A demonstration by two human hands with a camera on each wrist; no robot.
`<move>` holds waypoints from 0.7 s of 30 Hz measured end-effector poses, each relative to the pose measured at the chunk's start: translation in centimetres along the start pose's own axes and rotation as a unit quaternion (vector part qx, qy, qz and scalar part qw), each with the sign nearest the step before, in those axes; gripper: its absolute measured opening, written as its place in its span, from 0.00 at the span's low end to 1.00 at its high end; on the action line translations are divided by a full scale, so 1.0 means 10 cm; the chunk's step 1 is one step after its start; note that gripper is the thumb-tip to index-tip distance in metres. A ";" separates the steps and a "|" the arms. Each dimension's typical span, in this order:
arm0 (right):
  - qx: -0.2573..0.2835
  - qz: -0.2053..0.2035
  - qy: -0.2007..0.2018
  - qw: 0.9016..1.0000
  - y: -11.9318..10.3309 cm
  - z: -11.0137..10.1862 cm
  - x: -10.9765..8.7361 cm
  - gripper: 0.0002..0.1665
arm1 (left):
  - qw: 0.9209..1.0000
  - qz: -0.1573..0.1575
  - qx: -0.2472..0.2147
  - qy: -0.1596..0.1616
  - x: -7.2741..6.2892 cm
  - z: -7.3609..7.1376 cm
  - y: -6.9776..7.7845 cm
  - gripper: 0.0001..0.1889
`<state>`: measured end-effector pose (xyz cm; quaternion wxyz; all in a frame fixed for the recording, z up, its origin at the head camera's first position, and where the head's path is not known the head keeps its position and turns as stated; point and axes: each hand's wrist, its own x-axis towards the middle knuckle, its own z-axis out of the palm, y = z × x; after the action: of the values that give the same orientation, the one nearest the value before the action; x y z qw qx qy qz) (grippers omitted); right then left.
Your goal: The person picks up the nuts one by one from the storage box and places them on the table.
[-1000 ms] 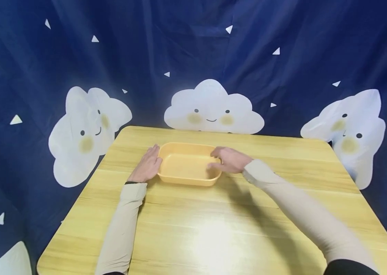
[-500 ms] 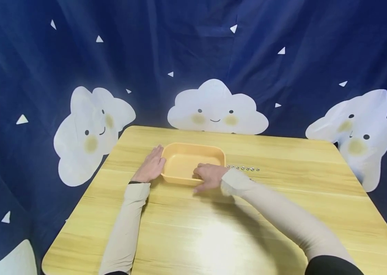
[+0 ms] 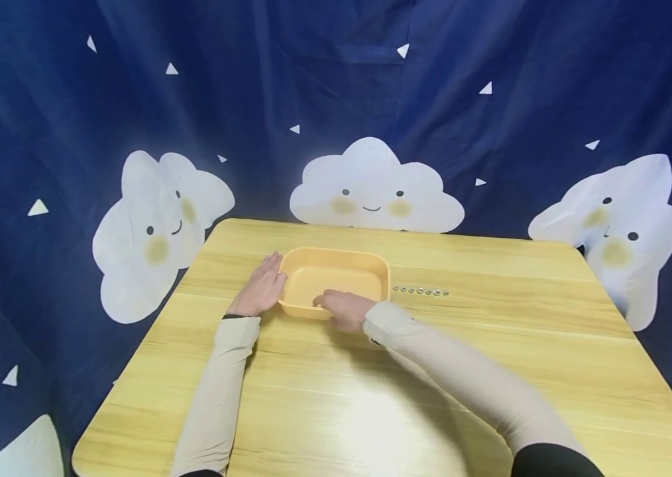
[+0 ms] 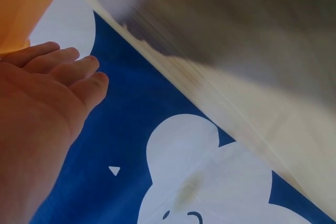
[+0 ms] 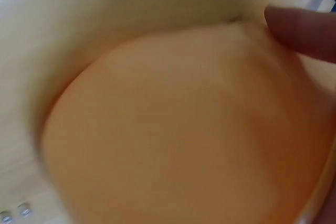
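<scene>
A yellow-orange plastic tray (image 3: pixel 350 262), rectangular with rounded corners, sits toward the far side of the wooden table. My left hand (image 3: pixel 260 289) rests along its left end with straight fingers; the left wrist view shows those fingers (image 4: pixel 79 72) beside the tray wall (image 4: pixel 29 9). At the near long side, my right hand (image 3: pixel 344 309) straddles the rim, its fingertips reaching inside. Blurred in the right wrist view, the tray (image 5: pixel 157 124) fills the middle, with a digit (image 5: pixel 304 32) against its edge. The rest of that hand is mostly hidden there.
Several small shiny silver pieces (image 3: pixel 421 291) lie in a row on the table (image 3: pixel 288 391), just right of the tray. A dark blue curtain (image 3: pixel 240 86) with white clouds hangs behind the table's far edge.
My right hand has moved from the tray's right end to its near side and then leftward along the rim, uncovering the row of silver pieces. The left hand stays at the left end.
</scene>
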<state>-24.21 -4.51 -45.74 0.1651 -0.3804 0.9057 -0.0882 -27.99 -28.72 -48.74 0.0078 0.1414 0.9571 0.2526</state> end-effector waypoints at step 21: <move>0.132 0.057 0.021 0.989 0.00 -0.06 0.17 0.39 | 1.000 -0.001 -0.011 -0.006 0.04 0.03 0.00 0.33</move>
<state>-25.52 -5.74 -45.62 0.1994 -0.3015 0.9094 -0.2056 -28.32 -28.53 -48.97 0.0155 0.1419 0.9544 0.2622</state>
